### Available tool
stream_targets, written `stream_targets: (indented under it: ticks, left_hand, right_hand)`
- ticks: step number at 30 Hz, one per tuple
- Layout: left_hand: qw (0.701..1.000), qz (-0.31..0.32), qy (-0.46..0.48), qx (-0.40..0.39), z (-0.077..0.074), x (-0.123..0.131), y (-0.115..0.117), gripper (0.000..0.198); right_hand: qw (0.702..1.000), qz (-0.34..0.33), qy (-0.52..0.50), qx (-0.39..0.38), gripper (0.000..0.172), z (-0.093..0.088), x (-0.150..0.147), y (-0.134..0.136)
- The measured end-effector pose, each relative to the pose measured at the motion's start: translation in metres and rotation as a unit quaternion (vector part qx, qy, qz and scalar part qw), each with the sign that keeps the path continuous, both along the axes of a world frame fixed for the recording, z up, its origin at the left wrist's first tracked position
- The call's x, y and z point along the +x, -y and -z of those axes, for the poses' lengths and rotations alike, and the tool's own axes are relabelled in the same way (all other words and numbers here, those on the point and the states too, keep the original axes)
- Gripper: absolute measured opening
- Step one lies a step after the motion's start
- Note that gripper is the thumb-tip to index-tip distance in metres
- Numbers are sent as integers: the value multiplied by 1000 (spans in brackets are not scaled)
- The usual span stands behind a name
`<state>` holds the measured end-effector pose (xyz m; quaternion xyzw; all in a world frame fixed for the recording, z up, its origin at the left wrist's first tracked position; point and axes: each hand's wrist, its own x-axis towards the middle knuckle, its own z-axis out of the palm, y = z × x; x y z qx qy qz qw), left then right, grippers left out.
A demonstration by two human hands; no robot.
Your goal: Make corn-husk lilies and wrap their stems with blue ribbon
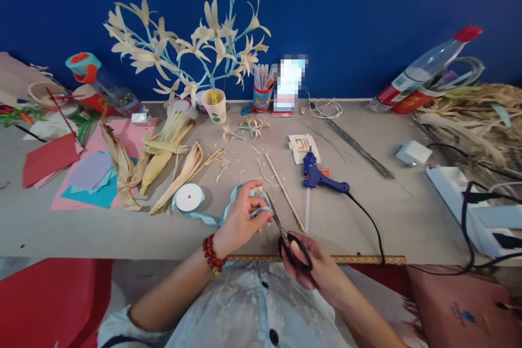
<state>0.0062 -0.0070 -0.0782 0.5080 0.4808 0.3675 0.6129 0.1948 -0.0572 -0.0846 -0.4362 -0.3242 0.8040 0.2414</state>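
My left hand, with a red bead bracelet at the wrist, pinches a light blue ribbon near the table's front. The ribbon runs left to its white spool, which lies flat. In my right hand is a pair of scissors with black handles; my thumb and fingers are in the loops. The blades point up and left, right beside the ribbon at my left fingertips. Whether they touch the ribbon I cannot tell. A thin pale stick lies just beyond the scissors.
A blue glue gun rests to the right, its cord trailing off the front edge. Corn husks and coloured paper lie left. Husk flowers stand in a paper cup behind. Wires, a power strip and bottle are right.
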Motion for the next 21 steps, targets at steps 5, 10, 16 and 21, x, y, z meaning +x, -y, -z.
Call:
stream_targets:
  ticks: [5, 10, 16, 21]
  left_hand:
    - [1000, -3, 2, -5, -3, 0, -8, 52]
    - [1000, -9, 16, -7, -2, 0, -11, 53]
    - [1000, -3, 24, -14, -3, 0, -14, 54]
    - [1000, -8, 26, -12, -7, -1, -18, 54]
  right_hand:
    - [1000, -2, 13, 5, 51, -4, -1, -8]
    - [1000, -5, 24, -1, 54, -5, -2, -11]
    - [999, -1, 39, -5, 58, 0, -1, -14]
    - [998, 17, 60, 5, 61, -2, -4, -19]
